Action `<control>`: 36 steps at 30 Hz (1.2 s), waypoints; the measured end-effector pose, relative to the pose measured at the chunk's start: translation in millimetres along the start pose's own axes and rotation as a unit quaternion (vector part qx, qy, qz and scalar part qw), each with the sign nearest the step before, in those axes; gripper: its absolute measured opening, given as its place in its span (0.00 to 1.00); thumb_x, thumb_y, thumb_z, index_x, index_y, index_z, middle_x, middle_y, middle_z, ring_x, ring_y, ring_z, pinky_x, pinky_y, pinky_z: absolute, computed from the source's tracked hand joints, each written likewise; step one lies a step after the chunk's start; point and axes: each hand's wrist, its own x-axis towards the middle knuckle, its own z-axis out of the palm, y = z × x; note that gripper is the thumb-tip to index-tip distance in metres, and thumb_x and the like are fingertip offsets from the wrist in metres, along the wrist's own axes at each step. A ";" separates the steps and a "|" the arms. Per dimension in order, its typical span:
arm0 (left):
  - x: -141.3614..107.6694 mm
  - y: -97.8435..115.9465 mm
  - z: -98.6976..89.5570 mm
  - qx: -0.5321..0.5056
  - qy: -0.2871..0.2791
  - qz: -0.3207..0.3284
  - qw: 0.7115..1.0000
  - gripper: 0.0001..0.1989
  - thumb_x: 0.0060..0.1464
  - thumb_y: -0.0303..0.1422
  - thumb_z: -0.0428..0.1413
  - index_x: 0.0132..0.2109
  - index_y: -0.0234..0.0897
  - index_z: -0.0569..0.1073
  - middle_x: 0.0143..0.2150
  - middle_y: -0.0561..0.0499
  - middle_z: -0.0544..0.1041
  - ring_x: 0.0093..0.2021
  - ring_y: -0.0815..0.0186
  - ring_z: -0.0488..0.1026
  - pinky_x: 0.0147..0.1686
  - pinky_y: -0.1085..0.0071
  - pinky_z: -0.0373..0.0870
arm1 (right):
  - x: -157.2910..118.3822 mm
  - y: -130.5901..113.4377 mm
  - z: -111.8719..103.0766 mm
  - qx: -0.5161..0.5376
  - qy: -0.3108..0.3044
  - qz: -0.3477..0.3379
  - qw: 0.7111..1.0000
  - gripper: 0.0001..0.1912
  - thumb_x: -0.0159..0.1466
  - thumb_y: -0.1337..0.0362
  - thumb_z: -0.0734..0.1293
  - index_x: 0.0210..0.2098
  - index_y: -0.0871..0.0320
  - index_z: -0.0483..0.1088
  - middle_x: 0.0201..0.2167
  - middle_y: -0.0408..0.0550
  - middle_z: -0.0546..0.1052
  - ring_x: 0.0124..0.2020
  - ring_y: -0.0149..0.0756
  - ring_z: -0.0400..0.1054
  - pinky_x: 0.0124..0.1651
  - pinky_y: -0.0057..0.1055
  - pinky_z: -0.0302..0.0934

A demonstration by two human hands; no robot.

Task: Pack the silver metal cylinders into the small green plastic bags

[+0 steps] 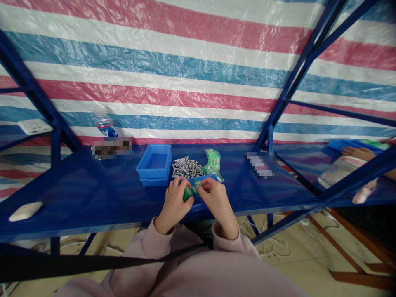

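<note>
My left hand [177,201] is closed around a small green plastic packet [187,193] above the table's front part. Close beside it, my right hand [216,199] has its thumb and fingers pinched together at the packet's right side; what lies between those fingertips is too small to make out. A shallow blue tray [211,177] sits just behind and under both hands, mostly hidden by them. Beyond it lies a heap of small silvery metal cylinders [187,167]. Crumpled green-and-clear plastic bags [213,160] rest to the right of the heap.
Stacked blue bins [154,164] stand left of the heap. A plastic bottle [105,123] is at the back left, a white computer mouse [26,211] at the front left. A blurred-out flat object [260,165] lies right. Another person's hand [359,153] shows beyond the blue frame [286,93].
</note>
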 end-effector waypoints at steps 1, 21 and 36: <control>0.0 -0.2 0.1 0.001 0.001 0.000 1.000 0.13 0.44 0.26 0.51 0.40 0.42 0.65 0.49 0.50 0.65 0.50 0.56 0.63 0.49 0.58 0.62 | -0.7 -0.5 1.7 -0.001 -0.004 -0.002 1.000 0.04 0.56 0.64 0.64 0.25 0.55 0.67 0.19 0.42 0.75 0.21 0.33 0.70 0.24 0.25 0.57; -1.1 1.4 -0.7 -0.026 0.011 0.009 1.000 0.24 0.51 0.35 0.54 0.56 0.44 0.64 0.54 0.48 0.65 0.54 0.55 0.63 0.53 0.57 0.61 | -0.5 -17.2 8.2 -0.113 -0.053 0.048 0.991 0.07 0.60 0.63 0.64 0.29 0.54 0.74 0.25 0.45 0.79 0.30 0.38 0.74 0.29 0.27 0.54; -0.2 -0.9 1.7 -0.013 0.012 0.005 1.000 0.20 0.52 0.36 0.54 0.53 0.45 0.66 0.52 0.48 0.65 0.53 0.56 0.63 0.52 0.59 0.62 | -7.5 -25.4 4.0 -0.182 -0.097 -0.004 0.978 0.24 0.68 0.54 0.54 0.23 0.57 0.70 0.23 0.46 0.76 0.25 0.33 0.69 0.27 0.27 0.46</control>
